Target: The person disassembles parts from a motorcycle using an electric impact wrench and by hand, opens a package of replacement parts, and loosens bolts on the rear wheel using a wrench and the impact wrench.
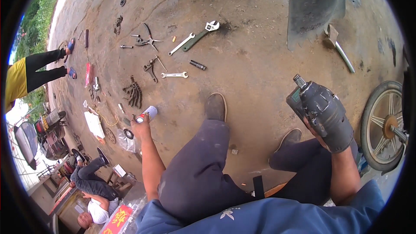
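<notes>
My left hand (140, 126) is closed around the lower end of a small white and red can (149, 113), held above the floor. In my right hand (317, 132) is a dark, scuffed impact wrench (326, 112), raised beside my right knee. Its bare square drive points toward the far side, and its body hides most of my fingers. Beyond my left hand lie a bundle of dark chain (134, 92) and an open-end wrench (175, 75). Close by the same hand are a black ring (128, 134) and a clear plastic bag (126, 144).
Farther out lie an adjustable wrench (201, 37), a combination wrench (182, 44), pliers (149, 39) and a black socket (198, 65). A hammer (342, 53) and a spoked wheel (369, 117) are at right. One person stands at far left; another sits (89, 177) at lower left.
</notes>
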Tool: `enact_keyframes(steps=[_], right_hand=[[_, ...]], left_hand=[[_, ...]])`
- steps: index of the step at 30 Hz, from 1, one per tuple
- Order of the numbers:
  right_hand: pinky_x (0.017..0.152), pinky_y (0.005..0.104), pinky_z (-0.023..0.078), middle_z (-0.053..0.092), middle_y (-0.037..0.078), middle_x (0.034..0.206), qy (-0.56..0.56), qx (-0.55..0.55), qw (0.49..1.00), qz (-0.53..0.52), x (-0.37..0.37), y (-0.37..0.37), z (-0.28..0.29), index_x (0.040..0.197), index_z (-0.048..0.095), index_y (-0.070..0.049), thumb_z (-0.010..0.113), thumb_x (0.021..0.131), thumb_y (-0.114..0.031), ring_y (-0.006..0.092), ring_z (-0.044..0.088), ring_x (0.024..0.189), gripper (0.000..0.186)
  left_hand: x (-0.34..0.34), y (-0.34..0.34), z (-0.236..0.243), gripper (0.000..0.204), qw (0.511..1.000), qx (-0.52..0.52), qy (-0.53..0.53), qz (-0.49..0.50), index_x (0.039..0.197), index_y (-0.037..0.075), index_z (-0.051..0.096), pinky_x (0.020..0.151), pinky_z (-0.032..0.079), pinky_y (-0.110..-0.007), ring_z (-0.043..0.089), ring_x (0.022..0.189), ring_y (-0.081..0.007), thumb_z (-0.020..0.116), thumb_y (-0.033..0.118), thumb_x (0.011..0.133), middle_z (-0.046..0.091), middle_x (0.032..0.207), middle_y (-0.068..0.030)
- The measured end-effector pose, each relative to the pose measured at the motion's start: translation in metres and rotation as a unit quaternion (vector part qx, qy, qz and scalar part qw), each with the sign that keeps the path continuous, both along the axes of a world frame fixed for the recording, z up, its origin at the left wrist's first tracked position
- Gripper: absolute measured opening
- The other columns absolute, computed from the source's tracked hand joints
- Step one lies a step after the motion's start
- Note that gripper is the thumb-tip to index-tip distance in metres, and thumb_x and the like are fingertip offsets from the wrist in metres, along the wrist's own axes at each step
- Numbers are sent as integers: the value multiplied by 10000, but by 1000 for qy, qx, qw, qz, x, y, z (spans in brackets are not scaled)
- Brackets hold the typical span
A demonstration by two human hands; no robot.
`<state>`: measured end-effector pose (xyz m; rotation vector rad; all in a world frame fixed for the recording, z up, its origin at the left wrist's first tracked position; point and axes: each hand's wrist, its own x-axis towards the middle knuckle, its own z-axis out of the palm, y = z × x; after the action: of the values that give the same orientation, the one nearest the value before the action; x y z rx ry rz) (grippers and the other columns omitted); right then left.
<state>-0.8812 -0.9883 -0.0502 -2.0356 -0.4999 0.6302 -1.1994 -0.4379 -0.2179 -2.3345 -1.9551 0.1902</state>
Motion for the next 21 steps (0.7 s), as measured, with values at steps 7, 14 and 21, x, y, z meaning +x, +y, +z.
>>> enact_keyframes(steps=[7, 14, 21], right_hand=[[1108, 438, 426, 587, 154, 1396, -252, 68, 919, 295, 13, 124, -90, 1427, 542, -92, 709, 937, -161, 370, 535, 1306, 522], [1144, 430, 414, 575, 141, 1445, -247, 63, 932, 258, 7, 158, -155, 1411, 567, -86, 706, 938, -145, 350, 519, 1354, 496], [1197, 405, 340, 464, 148, 1555, -235, 47, 923, 301, 28, 132, -184, 1527, 441, -100, 653, 1004, -202, 336, 426, 1444, 573]], left_hand=[[-66, 35, -32, 1143, 968, 186, -103, 132, 1510, -47, 384, 1045, 488, -442, 602, 1262, -380, 813, 647, 709, 532, 1469, -244], [-68, -14, -52, 994, 968, 116, -153, 162, 1513, 12, 382, 1083, 453, -481, 542, 1301, -405, 861, 450, 760, 511, 1442, -261], [123, -121, -73, 497, 931, -139, -312, -131, 1297, 44, 616, 829, 546, -433, 707, 928, -331, 700, 379, 939, 733, 994, -157]])
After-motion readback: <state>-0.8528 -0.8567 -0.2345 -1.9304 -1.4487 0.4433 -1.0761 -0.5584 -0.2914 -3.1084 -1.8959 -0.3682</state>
